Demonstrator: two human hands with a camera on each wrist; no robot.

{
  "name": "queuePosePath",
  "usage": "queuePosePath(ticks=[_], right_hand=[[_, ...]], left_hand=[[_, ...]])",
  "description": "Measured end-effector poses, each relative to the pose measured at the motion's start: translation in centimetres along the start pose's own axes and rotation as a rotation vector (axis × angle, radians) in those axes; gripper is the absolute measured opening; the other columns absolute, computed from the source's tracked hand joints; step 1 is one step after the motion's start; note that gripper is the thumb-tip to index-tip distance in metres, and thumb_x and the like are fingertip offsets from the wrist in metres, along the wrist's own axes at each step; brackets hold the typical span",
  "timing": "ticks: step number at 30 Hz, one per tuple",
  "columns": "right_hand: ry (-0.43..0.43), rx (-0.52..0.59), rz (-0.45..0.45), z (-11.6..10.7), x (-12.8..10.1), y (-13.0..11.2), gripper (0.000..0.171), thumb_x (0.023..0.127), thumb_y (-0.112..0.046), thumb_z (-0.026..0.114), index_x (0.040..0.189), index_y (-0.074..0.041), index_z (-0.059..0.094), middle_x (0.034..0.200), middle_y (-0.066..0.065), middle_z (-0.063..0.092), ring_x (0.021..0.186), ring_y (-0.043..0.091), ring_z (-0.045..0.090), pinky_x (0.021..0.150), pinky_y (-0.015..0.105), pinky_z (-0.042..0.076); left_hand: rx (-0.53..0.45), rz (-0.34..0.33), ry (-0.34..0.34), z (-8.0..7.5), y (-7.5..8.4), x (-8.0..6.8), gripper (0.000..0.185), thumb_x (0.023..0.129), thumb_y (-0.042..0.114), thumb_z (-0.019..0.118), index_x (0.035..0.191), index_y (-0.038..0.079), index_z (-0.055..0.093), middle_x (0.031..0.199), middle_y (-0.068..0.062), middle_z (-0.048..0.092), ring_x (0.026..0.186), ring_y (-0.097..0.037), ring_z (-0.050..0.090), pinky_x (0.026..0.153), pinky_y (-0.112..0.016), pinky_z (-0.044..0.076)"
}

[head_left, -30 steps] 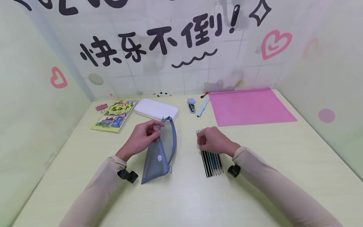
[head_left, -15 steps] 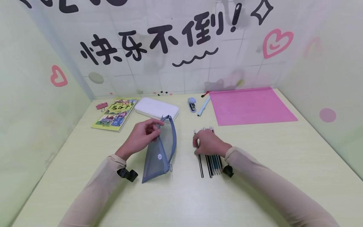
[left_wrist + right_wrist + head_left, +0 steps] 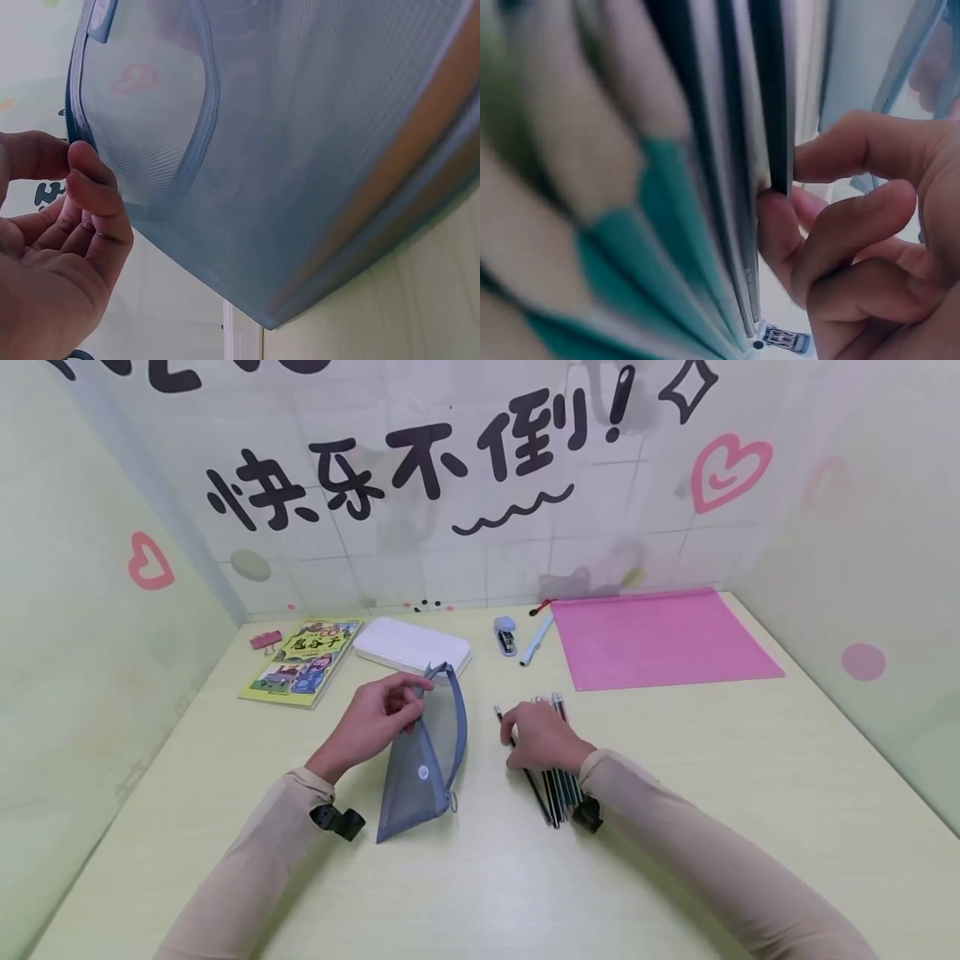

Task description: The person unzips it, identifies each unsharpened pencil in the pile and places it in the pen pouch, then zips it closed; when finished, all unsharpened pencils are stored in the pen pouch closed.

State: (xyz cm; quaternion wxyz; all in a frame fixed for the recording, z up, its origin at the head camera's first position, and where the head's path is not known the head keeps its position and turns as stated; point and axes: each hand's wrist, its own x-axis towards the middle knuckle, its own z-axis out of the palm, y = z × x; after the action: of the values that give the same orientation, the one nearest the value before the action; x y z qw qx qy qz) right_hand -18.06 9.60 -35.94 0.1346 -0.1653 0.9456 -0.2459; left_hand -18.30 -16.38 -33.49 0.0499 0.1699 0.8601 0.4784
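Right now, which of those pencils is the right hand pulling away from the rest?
The black pencil at the left edge of the row. The right hand's fingers pinch it, and it lies slanted, its far end swung left, while the others stay parallel.

The right hand [image 3: 855, 240] pinches a dark pencil [image 3: 769, 90] beside blurred teal pencils [image 3: 667, 225].

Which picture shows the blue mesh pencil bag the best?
The head view: the whole blue mesh bag shows there, held up at its top by the left hand. The left wrist view shows only a close stretch of mesh, and the right wrist view just a blurry sliver.
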Motion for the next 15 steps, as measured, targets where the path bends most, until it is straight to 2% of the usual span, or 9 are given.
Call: queuePosePath(ticks=[3, 7, 10, 15], right_hand=[[0.007, 0.124, 0.031, -0.2, 0.2, 0.1, 0.02, 0.073, -0.007, 0.077, 0.092, -0.013, 0.075, 0.075, 0.002, 0.063, 0.054, 0.011, 0.048, 0.052, 0.023, 0.041], [0.013, 0.402, 0.073, -0.9, 0.6, 0.1, 0.027, 0.078, -0.007, 0.075, 0.105, -0.011, 0.073, 0.063, 0.006, 0.065, 0.047, 0.011, 0.048, 0.048, 0.024, 0.039], [0.037, 0.592, 0.065, -1.3, 0.9, -0.4, 0.033, 0.08, -0.006, 0.072, 0.114, -0.008, 0.071, 0.067, 0.011, 0.067, 0.046, 0.012, 0.044, 0.048, 0.025, 0.036], [0.138, 0.763, 0.004, -1.3, 1.6, -1.9, 0.036, 0.084, -0.006, 0.07, 0.12, -0.008, 0.067, 0.074, 0.01, 0.071, 0.047, 0.013, 0.044, 0.049, 0.025, 0.036]], left_hand=[[-0.003, 0.006, 0.004, -0.1, 0.0, -0.1, 0.027, 0.098, 0.01, 0.058, 0.125, 0.008, 0.063, 0.085, -0.008, 0.062, 0.068, -0.017, 0.06, 0.064, -0.025, 0.053], [-0.013, -0.004, 0.007, 0.0, 0.0, -0.1, 0.028, 0.098, 0.011, 0.058, 0.125, 0.009, 0.063, 0.086, -0.008, 0.062, 0.069, -0.017, 0.06, 0.064, -0.025, 0.052], [-0.02, -0.013, 0.011, 0.1, 0.1, -0.1, 0.028, 0.098, 0.012, 0.058, 0.126, 0.01, 0.063, 0.086, -0.008, 0.062, 0.069, -0.017, 0.06, 0.065, -0.025, 0.053], [-0.028, -0.016, 0.016, 0.2, 0.1, 0.0, 0.029, 0.098, 0.013, 0.058, 0.127, 0.009, 0.063, 0.087, -0.008, 0.062, 0.069, -0.018, 0.06, 0.066, -0.025, 0.053]])
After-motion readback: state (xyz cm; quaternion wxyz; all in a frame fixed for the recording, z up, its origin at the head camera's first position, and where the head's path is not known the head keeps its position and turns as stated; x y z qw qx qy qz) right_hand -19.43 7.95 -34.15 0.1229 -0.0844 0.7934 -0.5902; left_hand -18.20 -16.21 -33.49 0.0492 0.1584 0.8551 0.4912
